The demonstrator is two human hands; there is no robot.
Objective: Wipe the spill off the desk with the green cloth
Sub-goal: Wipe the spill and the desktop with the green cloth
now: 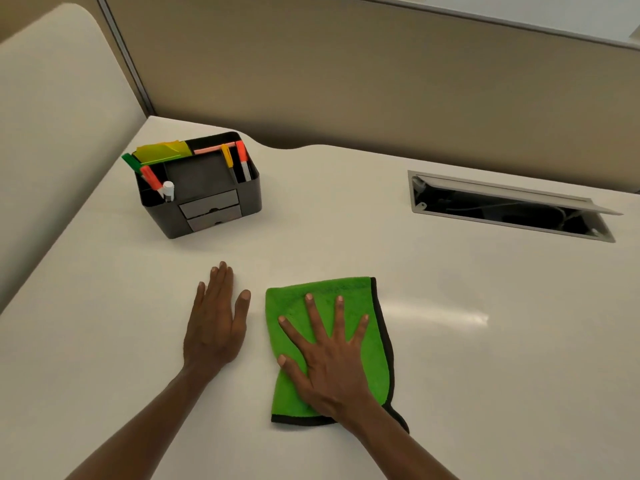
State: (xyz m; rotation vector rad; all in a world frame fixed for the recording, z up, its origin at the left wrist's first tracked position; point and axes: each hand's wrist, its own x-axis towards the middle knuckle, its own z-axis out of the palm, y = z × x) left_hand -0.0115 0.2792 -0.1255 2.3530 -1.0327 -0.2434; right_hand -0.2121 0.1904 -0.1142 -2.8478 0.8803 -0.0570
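Observation:
A folded green cloth (370, 344) with a dark trim lies flat on the white desk (485, 375), near its front middle. My right hand (329, 358) presses down on the cloth, palm flat and fingers spread wide. Just left of the cloth, my left hand (216, 320) rests flat on the bare desk with its fingers together, holding nothing. A faint shiny streak (446, 311) shows on the desk to the right of the cloth. I see no clear puddle.
A black desk organizer (204, 192) with markers and sticky notes stands at the back left. An open cable hatch (512, 206) is cut into the desk at the back right. Beige partition panels (346, 81) close off the back and the left side.

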